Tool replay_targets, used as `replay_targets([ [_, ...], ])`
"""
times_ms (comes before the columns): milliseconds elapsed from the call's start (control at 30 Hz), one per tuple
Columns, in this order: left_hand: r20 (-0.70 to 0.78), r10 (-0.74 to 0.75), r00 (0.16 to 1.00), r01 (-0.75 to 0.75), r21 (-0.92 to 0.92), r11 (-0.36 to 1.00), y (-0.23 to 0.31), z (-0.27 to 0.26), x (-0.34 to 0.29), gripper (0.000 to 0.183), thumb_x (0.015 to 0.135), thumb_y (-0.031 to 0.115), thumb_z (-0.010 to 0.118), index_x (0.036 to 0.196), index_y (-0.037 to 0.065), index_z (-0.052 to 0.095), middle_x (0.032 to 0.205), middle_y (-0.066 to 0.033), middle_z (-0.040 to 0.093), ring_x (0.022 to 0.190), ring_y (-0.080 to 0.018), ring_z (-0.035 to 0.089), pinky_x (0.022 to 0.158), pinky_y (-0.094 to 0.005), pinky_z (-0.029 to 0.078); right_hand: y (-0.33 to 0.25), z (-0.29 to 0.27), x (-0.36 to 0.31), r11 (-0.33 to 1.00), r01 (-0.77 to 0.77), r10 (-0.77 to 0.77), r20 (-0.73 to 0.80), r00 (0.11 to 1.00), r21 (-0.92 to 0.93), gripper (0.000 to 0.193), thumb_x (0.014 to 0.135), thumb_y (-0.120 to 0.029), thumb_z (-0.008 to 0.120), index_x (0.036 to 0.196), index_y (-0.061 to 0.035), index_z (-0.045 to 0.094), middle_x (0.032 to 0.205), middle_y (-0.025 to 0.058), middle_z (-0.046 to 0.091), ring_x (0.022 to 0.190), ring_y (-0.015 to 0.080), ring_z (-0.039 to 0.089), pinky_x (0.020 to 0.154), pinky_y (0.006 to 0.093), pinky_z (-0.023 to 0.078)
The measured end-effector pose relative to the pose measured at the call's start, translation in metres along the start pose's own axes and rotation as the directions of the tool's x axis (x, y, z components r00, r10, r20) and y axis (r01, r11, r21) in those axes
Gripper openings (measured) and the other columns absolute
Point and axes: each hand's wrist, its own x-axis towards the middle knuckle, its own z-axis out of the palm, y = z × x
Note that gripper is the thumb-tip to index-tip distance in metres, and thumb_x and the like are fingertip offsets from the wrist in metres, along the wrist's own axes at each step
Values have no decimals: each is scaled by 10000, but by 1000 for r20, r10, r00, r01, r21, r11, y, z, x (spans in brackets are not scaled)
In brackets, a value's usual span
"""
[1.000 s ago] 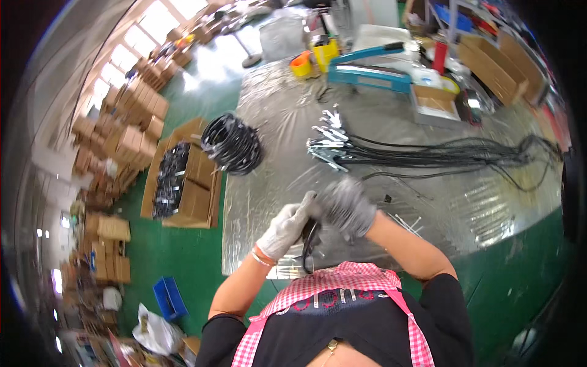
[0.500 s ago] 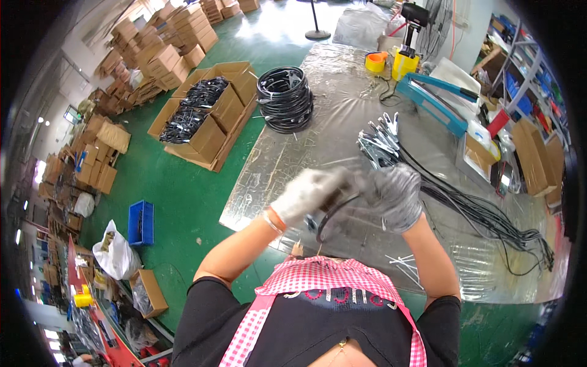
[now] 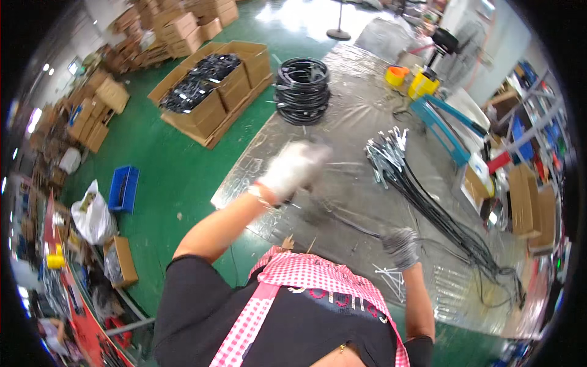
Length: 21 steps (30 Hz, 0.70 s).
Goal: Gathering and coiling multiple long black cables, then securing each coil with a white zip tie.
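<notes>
A black cable point(image 3: 358, 227) stretches low over the table between my two hands. My left hand point(image 3: 296, 168), in a white glove, is smeared by motion, but it looks curled round the cable's blurred left end; a dark part shows just under the fingers. My right hand point(image 3: 400, 248), in a grey-striped glove, is closed on the cable nearer the table's front edge. Beyond it lies a bundle of black cables point(image 3: 446, 223) with silver metal clips point(image 3: 385, 153) at its far end. Several thin white strips point(image 3: 390, 278) lie beside my right wrist.
Coiled black cables point(image 3: 301, 92) are stacked at the table's point(image 3: 351, 162) far left corner. Toward the back right are yellow tape point(image 3: 396, 74), a teal tool point(image 3: 437, 125) and a cardboard box point(image 3: 524, 199). Cartons of black parts point(image 3: 205, 116) and a blue crate point(image 3: 123, 188) stand on the floor.
My hands have moved apart: the left up and to the left, the right down toward the near edge. The cable, bent close between them before, is now stretched out. The view has shifted slightly.
</notes>
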Motion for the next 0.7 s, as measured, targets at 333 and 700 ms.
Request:
replay_targets([
  [333,306,-193,932,331,-937,112,-4,-33,-35,307,977,342,477,1023,75,621,619,71,429,493,-41,404,438,-207,323,151,173,-56,984,-148,107,-332,937,-100,129,862,-178,511,921,-147,621,722,101,633,622,267,616,493,405,418],
  [700,139,323,936,-234,-439,868,12,78,-45,294,969,287,381,1106,70,523,1079,-145,594,980,-303,588,852,-350,463,-91,-110,47,951,290,-229,-378,897,112,136,790,-294,630,760,-162,639,695,47,632,640,285,618,619,429,455],
])
